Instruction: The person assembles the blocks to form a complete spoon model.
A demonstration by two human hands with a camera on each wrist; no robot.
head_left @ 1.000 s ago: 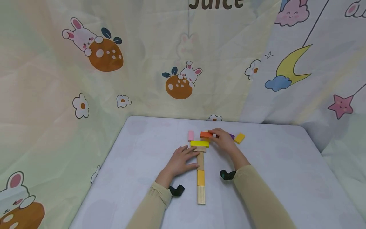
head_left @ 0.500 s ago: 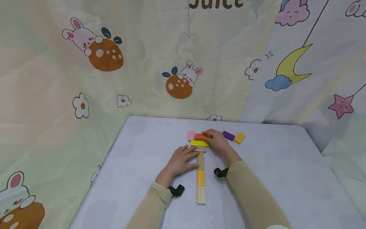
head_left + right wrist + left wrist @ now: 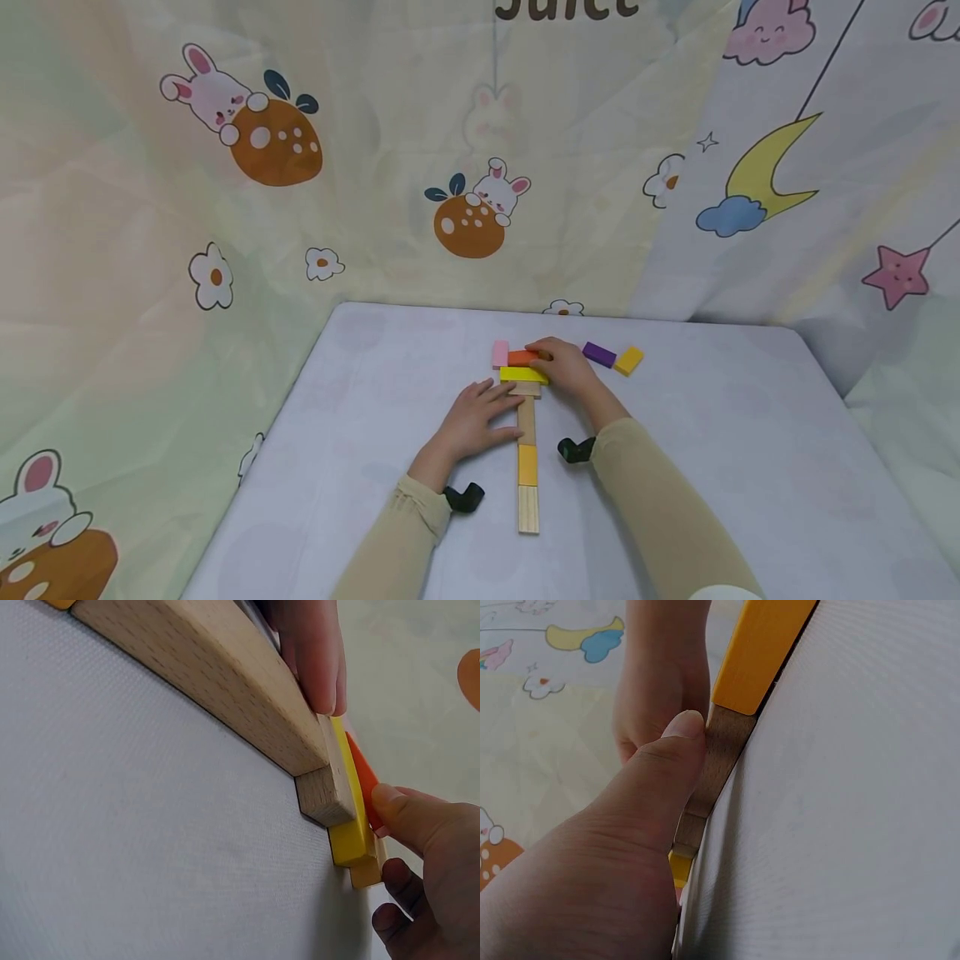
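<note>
In the head view my right hand (image 3: 572, 370) pinches an orange block (image 3: 521, 358) at its right end, just behind a bright yellow block (image 3: 522, 375). The right wrist view shows my thumb on the orange block (image 3: 363, 774); a light wooden block (image 3: 367, 873) sits lower, past the yellow one. My left hand (image 3: 471, 422) lies with fingers spread, fingertips touching the row at a short plain block (image 3: 528, 389) and a longer plain block (image 3: 527, 422). A pink block (image 3: 500, 354) stands left of the orange one.
Toward me the row continues with an orange-yellow block (image 3: 527, 465) and a grooved plain block (image 3: 528, 510). Right of my right hand lie a purple block (image 3: 599, 355) and another orange-yellow block (image 3: 629, 361). The white table (image 3: 735, 433) ends at a printed cloth backdrop (image 3: 375, 150).
My right hand has slid the orange block left, close to the pink block, uncovering the purple block. The left hand has stayed in place.
</note>
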